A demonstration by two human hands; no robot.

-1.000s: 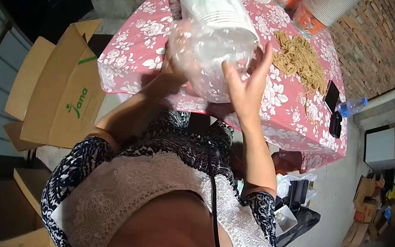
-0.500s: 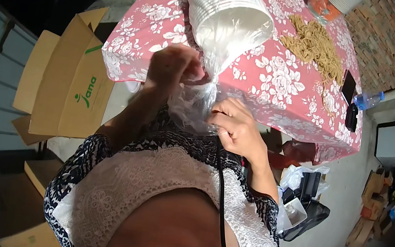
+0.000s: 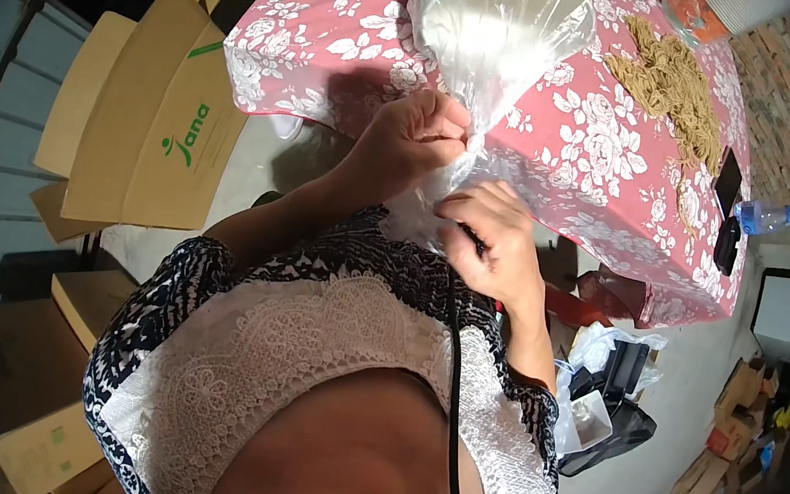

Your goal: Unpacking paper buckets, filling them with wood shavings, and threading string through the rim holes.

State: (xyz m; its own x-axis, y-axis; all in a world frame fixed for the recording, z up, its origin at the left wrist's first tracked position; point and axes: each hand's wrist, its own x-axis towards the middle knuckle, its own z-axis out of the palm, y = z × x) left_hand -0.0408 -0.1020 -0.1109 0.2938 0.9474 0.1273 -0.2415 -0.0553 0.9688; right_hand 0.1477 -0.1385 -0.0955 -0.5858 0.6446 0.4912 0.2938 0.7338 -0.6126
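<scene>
A clear plastic bag (image 3: 487, 83) covers a stack of large white round tubs or cups (image 3: 507, 22) lying on its side, the open rim facing me. Between the stack and my body the bag narrows into a twisted neck. My left hand (image 3: 419, 134) is closed in a fist at this neck, its fingertips against the plastic. Just below and to the right, my right hand (image 3: 495, 239) has its fingers curled over the loose end of the bag, which hangs past the table edge. The fingertips of the right hand are partly hidden.
The stack lies on a table with a pink floral cloth (image 3: 591, 143). Farther right are a tan yarn heap (image 3: 675, 89), a phone (image 3: 728, 181), a dark object (image 3: 726, 245) and a plastic bottle (image 3: 765, 218). An open cardboard box (image 3: 156, 112) stands left; a bag of items (image 3: 610, 409) sits on the floor.
My left hand has moved right and closed in against the twisted neck. My right hand has shifted slightly right along the loose end. The whole view has shifted a little.
</scene>
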